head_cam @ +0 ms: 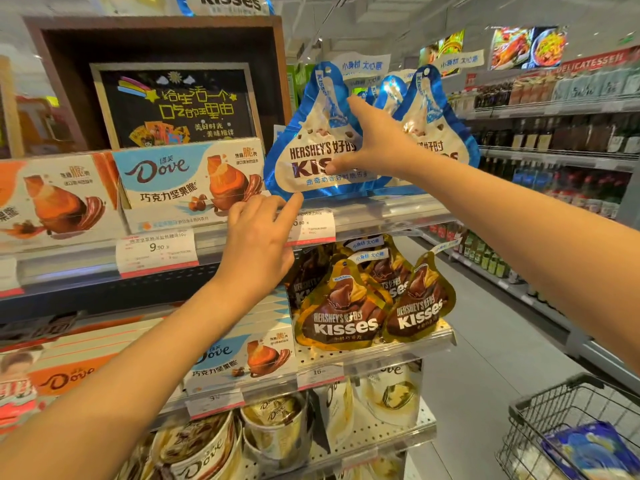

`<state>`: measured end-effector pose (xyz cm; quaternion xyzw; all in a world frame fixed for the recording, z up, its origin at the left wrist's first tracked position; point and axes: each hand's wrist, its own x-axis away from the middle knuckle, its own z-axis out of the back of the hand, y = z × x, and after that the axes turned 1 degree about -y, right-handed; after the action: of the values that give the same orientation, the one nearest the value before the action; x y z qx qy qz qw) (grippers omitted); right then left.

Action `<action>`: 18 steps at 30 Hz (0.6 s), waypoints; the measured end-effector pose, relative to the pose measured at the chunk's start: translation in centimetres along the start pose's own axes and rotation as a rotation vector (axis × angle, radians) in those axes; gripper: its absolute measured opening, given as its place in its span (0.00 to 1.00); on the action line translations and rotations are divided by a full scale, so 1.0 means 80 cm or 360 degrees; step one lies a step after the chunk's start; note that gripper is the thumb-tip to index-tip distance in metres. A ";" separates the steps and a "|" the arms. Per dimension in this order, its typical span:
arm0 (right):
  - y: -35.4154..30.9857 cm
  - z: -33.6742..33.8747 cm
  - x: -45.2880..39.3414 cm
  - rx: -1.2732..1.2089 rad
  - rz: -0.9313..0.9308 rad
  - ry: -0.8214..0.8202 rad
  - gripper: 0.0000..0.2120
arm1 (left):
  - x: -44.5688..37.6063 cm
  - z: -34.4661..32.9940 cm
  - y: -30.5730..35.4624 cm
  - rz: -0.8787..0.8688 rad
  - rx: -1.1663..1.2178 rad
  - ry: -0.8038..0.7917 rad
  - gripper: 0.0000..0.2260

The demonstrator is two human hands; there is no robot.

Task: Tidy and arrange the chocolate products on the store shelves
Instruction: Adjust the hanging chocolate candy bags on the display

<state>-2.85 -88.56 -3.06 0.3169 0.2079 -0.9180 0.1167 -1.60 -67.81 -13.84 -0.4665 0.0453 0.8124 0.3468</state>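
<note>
Front blue Kisses bag (311, 157) stands upright, right hand (377, 140) spread flat against its face, left hand (258, 237) loosely curled, forefinger touching its lower edge.

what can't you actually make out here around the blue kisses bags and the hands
Head view only:
- Front blue Kisses bag: the right hand covers the end of its name.
- Second blue bag: the same hand and wrist hide its left side.
- Price tag below: the left hand covers its left part, and the print is too small to read.
- Blue packet in the basket: blurred and cut off by the frame edge.
</note>
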 end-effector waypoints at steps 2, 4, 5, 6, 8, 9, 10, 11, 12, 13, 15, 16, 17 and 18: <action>0.000 0.002 0.000 0.0026 0.0000 -0.0036 0.38 | -0.001 0.000 0.000 0.0002 -0.0001 -0.0009 0.33; 0.000 0.001 0.001 0.0051 0.0011 -0.0031 0.36 | -0.001 0.000 0.001 0.0008 -0.0005 -0.0022 0.32; 0.000 -0.001 0.002 0.0043 0.0016 -0.0015 0.36 | -0.001 0.000 0.001 0.0011 -0.0008 -0.0024 0.32; -0.001 -0.003 0.002 0.0035 0.0028 0.0015 0.37 | -0.001 0.000 0.001 0.0015 -0.0009 -0.0026 0.32; -0.001 -0.008 0.004 0.0042 0.0065 0.0084 0.38 | -0.001 0.000 0.001 0.0020 -0.0009 -0.0027 0.32; -0.001 -0.010 0.004 0.0055 0.0076 0.0101 0.40 | -0.001 0.000 0.001 0.0023 -0.0006 -0.0027 0.31; -0.001 -0.010 0.005 0.0068 0.0082 0.0107 0.40 | -0.001 0.000 0.001 0.0025 -0.0003 -0.0028 0.31; -0.001 -0.011 0.006 0.0074 0.0088 0.0111 0.40 | -0.001 0.000 0.001 0.0027 -0.0002 -0.0031 0.31; -0.002 -0.011 0.007 0.0072 0.0092 0.0111 0.40 | -0.001 0.000 0.001 0.0026 -0.0001 -0.0033 0.31; -0.002 -0.012 0.008 0.0054 0.0099 0.0117 0.39 | -0.001 0.000 0.001 0.0025 -0.0001 -0.0036 0.31; -0.002 -0.013 0.009 0.0017 0.0107 0.0134 0.35 | 0.000 -0.001 0.000 0.0027 0.0001 -0.0034 0.31; -0.002 -0.013 0.010 0.0018 0.0101 0.0136 0.35 | 0.000 -0.001 0.000 0.0031 0.0005 -0.0034 0.31; -0.002 -0.014 0.010 0.0025 0.0091 0.0135 0.34 | 0.000 -0.001 0.000 0.0032 0.0008 -0.0034 0.31; -0.001 -0.014 0.010 0.0031 0.0085 0.0134 0.33 | 0.000 0.000 0.000 0.0031 0.0009 -0.0034 0.31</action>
<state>-2.89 -88.03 -4.31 0.3617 0.1951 -0.9024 0.1292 -1.57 -67.86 -13.83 -0.4565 0.0486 0.8205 0.3406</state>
